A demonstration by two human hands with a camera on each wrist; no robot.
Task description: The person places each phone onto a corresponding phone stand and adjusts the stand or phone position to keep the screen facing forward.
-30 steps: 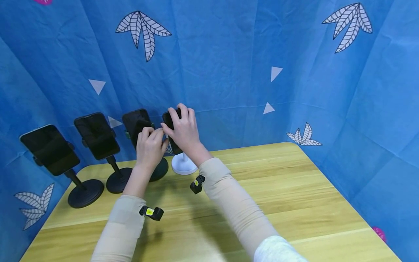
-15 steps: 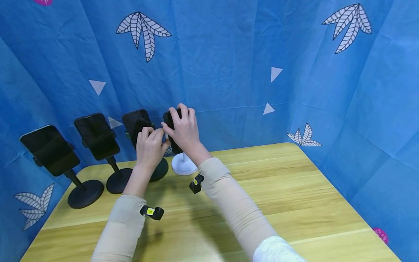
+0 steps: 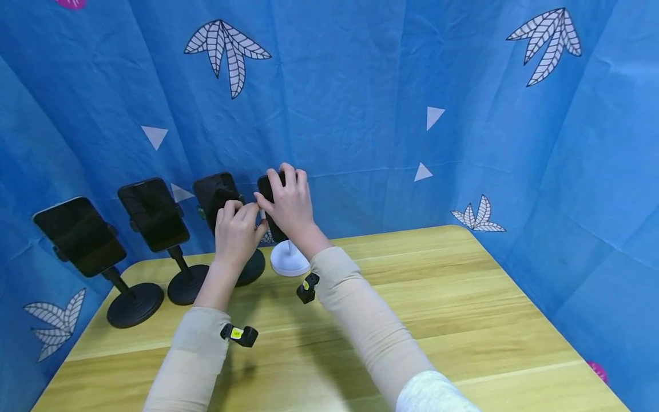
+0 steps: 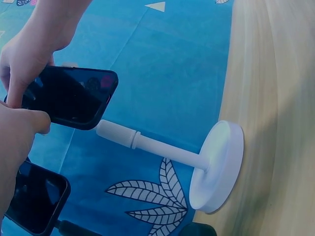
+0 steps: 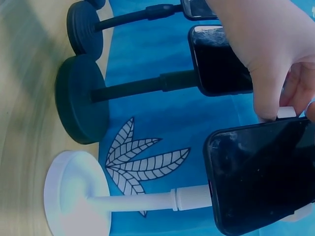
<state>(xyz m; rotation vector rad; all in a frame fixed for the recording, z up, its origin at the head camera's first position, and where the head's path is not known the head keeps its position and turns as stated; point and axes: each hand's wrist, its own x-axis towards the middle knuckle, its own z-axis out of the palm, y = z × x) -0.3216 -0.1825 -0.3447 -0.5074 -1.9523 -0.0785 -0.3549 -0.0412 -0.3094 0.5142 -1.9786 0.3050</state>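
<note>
A smartphone (image 5: 266,172) with a dark screen sits in the holder of a white phone stand (image 3: 289,258), tilted back. My right hand (image 3: 292,200) lies over the phone in the head view, fingers over its upper part and thumb at its left edge, gripping it. From the left, my left hand (image 3: 235,232) pinches the stand's small white side clamp (image 5: 286,112) at that edge, with curled fingers. In the left wrist view both hands meet at the phone's edge, hiding part of it. The stand's round base (image 4: 221,167) rests on the table.
Left of the white stand stand three dark phone stands, each bearing a phone: a near-left phone (image 3: 79,236), a second phone (image 3: 153,213) and a third phone (image 3: 213,191) partly behind my left hand. A blue patterned curtain (image 3: 350,114) rises behind the wooden table (image 3: 437,309).
</note>
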